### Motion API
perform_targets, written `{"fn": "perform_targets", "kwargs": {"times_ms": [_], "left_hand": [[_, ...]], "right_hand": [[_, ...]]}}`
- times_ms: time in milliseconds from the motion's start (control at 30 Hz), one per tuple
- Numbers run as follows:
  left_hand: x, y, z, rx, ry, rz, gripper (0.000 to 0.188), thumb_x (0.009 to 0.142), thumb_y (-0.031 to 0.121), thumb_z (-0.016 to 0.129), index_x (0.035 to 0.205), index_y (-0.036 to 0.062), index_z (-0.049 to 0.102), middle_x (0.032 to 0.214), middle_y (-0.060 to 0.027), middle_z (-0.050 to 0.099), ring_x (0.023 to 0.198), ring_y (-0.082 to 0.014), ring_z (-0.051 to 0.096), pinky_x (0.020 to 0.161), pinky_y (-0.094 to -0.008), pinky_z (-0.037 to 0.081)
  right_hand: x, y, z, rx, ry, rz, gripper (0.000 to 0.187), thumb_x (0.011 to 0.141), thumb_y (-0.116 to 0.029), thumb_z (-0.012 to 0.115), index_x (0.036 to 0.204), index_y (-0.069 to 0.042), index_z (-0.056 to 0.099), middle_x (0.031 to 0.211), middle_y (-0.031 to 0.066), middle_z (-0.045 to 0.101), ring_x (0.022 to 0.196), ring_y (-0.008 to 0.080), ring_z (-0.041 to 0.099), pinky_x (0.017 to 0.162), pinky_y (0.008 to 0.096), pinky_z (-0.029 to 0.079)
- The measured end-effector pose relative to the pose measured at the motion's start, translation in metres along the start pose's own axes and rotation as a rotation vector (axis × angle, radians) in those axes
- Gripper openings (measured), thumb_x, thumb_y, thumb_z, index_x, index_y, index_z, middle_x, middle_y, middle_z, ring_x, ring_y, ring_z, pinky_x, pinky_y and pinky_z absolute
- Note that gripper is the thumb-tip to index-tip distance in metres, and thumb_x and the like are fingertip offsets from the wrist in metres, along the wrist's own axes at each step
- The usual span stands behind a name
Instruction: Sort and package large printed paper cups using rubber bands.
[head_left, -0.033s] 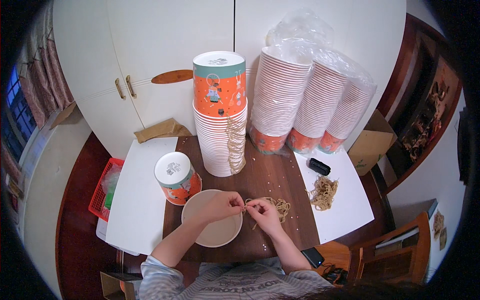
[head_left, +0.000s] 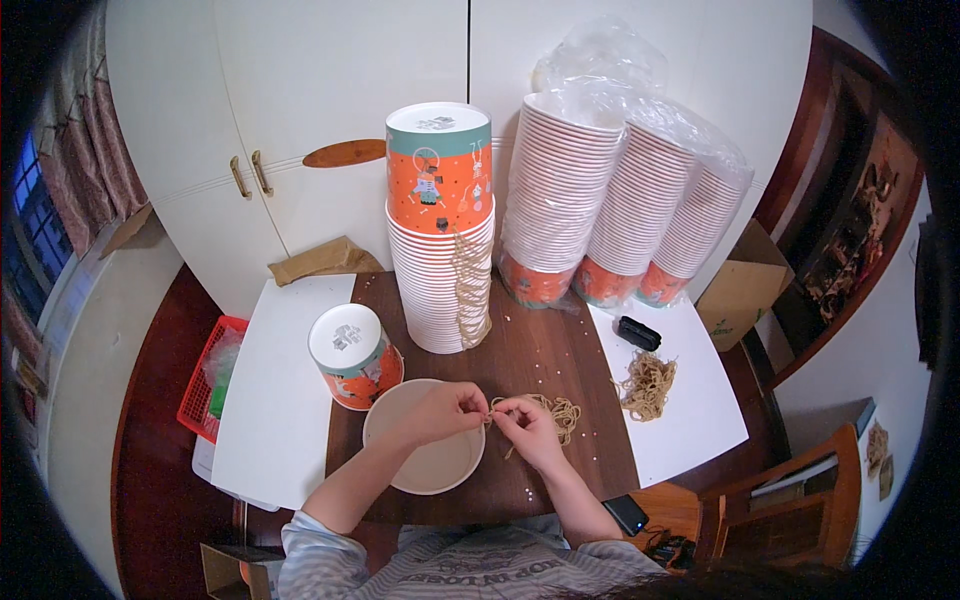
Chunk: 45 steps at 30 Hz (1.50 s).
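Just above the right rim of an open paper bucket (head_left: 425,470), my left hand (head_left: 450,410) and my right hand (head_left: 530,432) meet fingertip to fingertip. Both are closed in a pinch on a thin tan cord (head_left: 508,453); its exact shape between the fingers is too small to make out. The bucket stands mouth up, its pale inside partly covered by my left hand and forearm. Behind my right hand lies a loose heap of cord (head_left: 565,418). To the left, an orange and green paper bucket (head_left: 365,375) rests upside down.
A tall stack of upturned buckets (head_left: 440,180), with cord loops down its side, stands at the table's back. Plastic-wrapped bucket stacks (head_left: 560,190) rise to its right. A black object (head_left: 638,334) and another cord pile (head_left: 648,387) lie on the table's white right part.
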<state>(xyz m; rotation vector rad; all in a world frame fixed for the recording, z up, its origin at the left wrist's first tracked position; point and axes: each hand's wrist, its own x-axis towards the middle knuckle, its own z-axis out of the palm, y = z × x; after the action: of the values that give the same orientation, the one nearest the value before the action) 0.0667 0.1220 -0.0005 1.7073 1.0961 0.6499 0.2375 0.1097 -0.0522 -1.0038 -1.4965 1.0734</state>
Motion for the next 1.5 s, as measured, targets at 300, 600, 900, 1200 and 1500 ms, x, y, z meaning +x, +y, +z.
{"fn": "perform_targets", "kwargs": {"times_ms": [300,600,900,1200,1500], "left_hand": [[0.001,-0.001,0.0,-0.12,-0.024,0.035,0.019,0.071,0.004,0.058,0.088,0.005,0.049,0.072,-0.0004,0.057,0.066,-0.0054,0.051,0.057,-0.0199,0.04],[0.003,-0.005,-0.002,-0.279,-0.063,0.001,0.021,0.072,0.004,0.058,0.09,0.0041,0.047,0.074,-0.0022,0.058,0.069,-0.0065,0.052,0.06,-0.0201,0.041],[-0.006,0.032,-0.009,-0.457,-0.048,-0.19,0.022,0.072,0.001,0.059,0.089,0.0036,0.045,0.077,-0.0054,0.058,0.072,-0.0094,0.056,0.063,-0.0205,0.044],[-0.004,0.024,-0.009,-0.513,-0.06,-0.161,0.021,0.073,0.001,0.059,0.088,0.004,0.045,0.078,-0.0051,0.058,0.073,-0.0088,0.055,0.063,-0.0196,0.043],[-0.009,0.043,-0.007,-0.197,-0.058,-0.183,0.016,0.074,0.011,0.061,0.085,0.006,0.053,0.076,-0.001,0.057,0.066,-0.0055,0.051,0.058,-0.0196,0.04]], "right_hand": [[0.0,0.007,0.0,0.026,-0.031,-0.015,0.007,0.074,-0.005,0.061,0.08,-0.003,0.059,0.068,-0.0025,0.05,0.059,0.0033,0.043,0.054,0.0172,0.034],[-0.003,0.002,0.001,0.033,0.023,-0.025,0.01,0.072,-0.004,0.063,0.079,-0.004,0.056,0.068,-0.0024,0.049,0.057,0.0027,0.041,0.052,0.0167,0.034],[-0.004,-0.014,-0.007,0.111,0.073,-0.162,0.016,0.069,-0.002,0.065,0.082,-0.006,0.056,0.065,-0.0028,0.047,0.051,0.0026,0.038,0.046,0.0163,0.032],[-0.001,-0.027,-0.002,-0.23,0.078,-0.337,0.015,0.067,-0.004,0.067,0.08,-0.005,0.062,0.076,0.0036,0.057,0.049,0.0064,0.045,0.046,0.0199,0.038],[-0.001,-0.024,-0.004,-0.215,0.102,-0.265,0.006,0.072,-0.006,0.062,0.078,-0.004,0.061,0.071,0.0044,0.057,0.055,0.01,0.05,0.051,0.0215,0.04]]}}
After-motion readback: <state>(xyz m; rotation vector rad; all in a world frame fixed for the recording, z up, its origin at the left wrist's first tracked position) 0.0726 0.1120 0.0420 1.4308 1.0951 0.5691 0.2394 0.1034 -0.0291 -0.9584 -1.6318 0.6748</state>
